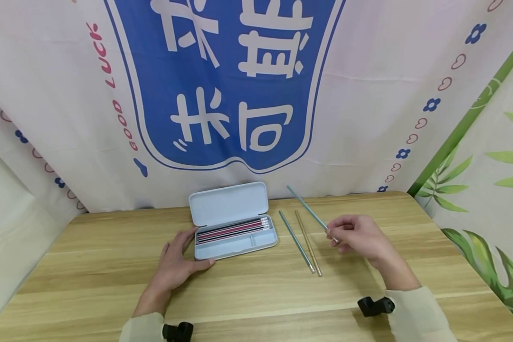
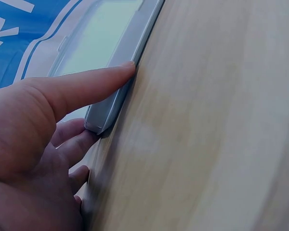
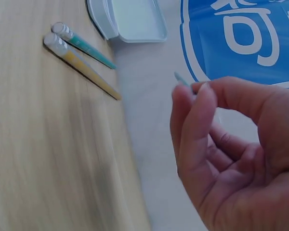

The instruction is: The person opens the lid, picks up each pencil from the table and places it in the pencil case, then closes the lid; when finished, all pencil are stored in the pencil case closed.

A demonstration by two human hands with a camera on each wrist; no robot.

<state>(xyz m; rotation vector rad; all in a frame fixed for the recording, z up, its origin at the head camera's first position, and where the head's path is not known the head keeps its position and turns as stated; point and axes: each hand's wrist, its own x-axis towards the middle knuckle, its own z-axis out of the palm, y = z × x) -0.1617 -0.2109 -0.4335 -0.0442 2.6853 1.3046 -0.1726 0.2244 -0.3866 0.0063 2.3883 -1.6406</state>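
Note:
A pale blue pencil case (image 1: 227, 205) lies open on the table, its lid tipped back. Several dark and red pencils (image 1: 232, 230) with white eraser ends rest in its rear compartment. My left hand (image 1: 177, 262) holds the case by its left end, thumb along the front edge and fingers at the side. Thumb and fingers of my right hand (image 1: 356, 236) pinch a teal pencil (image 1: 305, 206) near its eraser end, raised and slanting up to the left. Between the case and this hand, another teal pencil (image 1: 296, 240) and a gold pencil (image 1: 308, 243) lie side by side.
The wooden table (image 1: 256, 304) ends at the back against a white and blue printed cloth (image 1: 350, 118). A leaf-patterned cloth (image 1: 487, 199) hangs to the right. Black wrist cameras sit on both sleeves.

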